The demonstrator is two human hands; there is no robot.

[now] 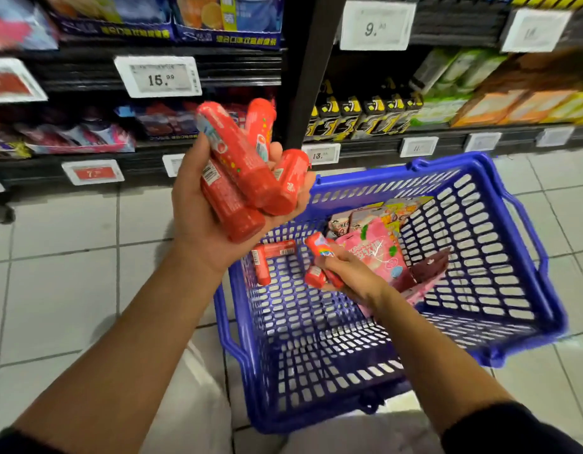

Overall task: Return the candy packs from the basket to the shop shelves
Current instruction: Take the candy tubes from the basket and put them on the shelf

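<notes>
A blue plastic basket (480, 342) sits on the tiled floor in front of the shelves. My left hand (198, 204) is raised above its left rim, palm up, holding several red candy tubes (244, 165). My right hand (352, 273) is down inside the basket, fingers closed on two red candy tubes (319, 253). Another red tube (262, 263) lies on the basket floor at the left. A pink candy bag (378, 253) and other colourful packs (398, 211) lean at the back of the basket.
Dark shop shelves (218, 73) stand ahead, with white price tags (159, 77) on their edges. Bagged sweets fill the left bay; yellow-black boxes (355, 116) and green and orange boxes (499, 103) fill the right. A black upright post (303, 77) divides the bays. The white-tiled floor (60, 273) spreads to the left.
</notes>
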